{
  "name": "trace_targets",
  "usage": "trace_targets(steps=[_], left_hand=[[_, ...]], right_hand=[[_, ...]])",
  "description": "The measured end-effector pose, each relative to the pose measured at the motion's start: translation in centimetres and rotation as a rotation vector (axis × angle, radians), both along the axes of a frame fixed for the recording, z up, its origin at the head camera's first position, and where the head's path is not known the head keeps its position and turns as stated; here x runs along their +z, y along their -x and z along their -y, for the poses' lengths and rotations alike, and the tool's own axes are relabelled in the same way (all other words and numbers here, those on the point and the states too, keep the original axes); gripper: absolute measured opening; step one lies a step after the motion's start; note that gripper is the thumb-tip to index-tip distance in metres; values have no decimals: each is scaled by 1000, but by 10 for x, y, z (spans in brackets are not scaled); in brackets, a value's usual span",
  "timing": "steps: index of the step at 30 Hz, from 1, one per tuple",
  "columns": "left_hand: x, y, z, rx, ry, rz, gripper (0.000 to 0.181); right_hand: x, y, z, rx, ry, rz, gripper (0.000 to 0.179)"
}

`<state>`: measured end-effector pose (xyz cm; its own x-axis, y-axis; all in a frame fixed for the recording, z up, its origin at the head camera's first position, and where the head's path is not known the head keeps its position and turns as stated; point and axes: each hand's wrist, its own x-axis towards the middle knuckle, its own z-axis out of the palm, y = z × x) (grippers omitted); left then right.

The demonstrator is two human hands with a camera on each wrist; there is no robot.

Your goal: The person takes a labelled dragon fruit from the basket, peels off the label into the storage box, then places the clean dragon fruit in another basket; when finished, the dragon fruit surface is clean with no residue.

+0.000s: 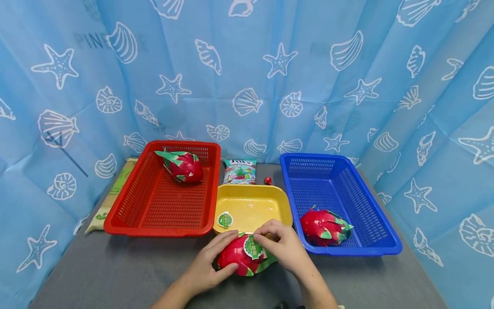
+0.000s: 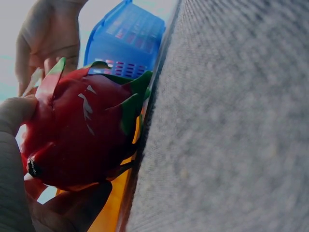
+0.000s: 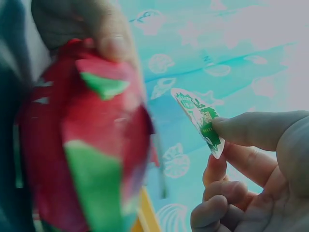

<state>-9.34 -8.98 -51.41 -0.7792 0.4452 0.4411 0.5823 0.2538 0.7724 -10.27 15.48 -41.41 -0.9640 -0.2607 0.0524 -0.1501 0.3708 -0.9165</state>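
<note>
My left hand [image 1: 204, 266] grips a red dragon fruit [image 1: 230, 253] with green-tipped scales, just in front of the yellow basin. In the left wrist view its thumb lies on one side of the dragon fruit [image 2: 72, 130] and fingers curl round the other. Between thumb and forefinger, my right hand [image 1: 286, 248] pinches a round green-and-white sticker [image 1: 252, 246]. The right wrist view shows that sticker [image 3: 199, 120] standing apart from the fruit, held by its edge. A second green sticker [image 1: 225, 219] lies at the left of the yellow basin [image 1: 270, 197].
A red basket [image 1: 162, 231] at left holds another dragon fruit [image 1: 183, 166]. In the blue basket [image 1: 370, 249] at right lies one more [image 1: 324, 227]. Behind the basin are a candy bag [image 1: 239, 171] and a small red candy [image 1: 268, 180]. A green-and-tan packet [image 1: 115, 193] lies beside the red basket.
</note>
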Motion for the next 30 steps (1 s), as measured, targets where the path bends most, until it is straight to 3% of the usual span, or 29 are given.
trace_targets(steps=[5, 12, 16, 24, 30], left_hand=[[0, 0, 0, 2, -2, -36, 64], [0, -1, 0, 0, 2, 59, 66], [0, -1, 0, 13, 8, 61, 66], [1, -1, 0, 3, 7, 27, 63], [2, -3, 0, 5, 19, 35, 65]], right_hand=[[18, 10, 0, -20, 29, -36, 13], [39, 29, 11, -81, 85, -21, 15], [47, 44, 20, -116, 92, -32, 17], [47, 79, 37, -150, 208, 16, 32], [37, 102, 43, -137, 173, 91, 29]])
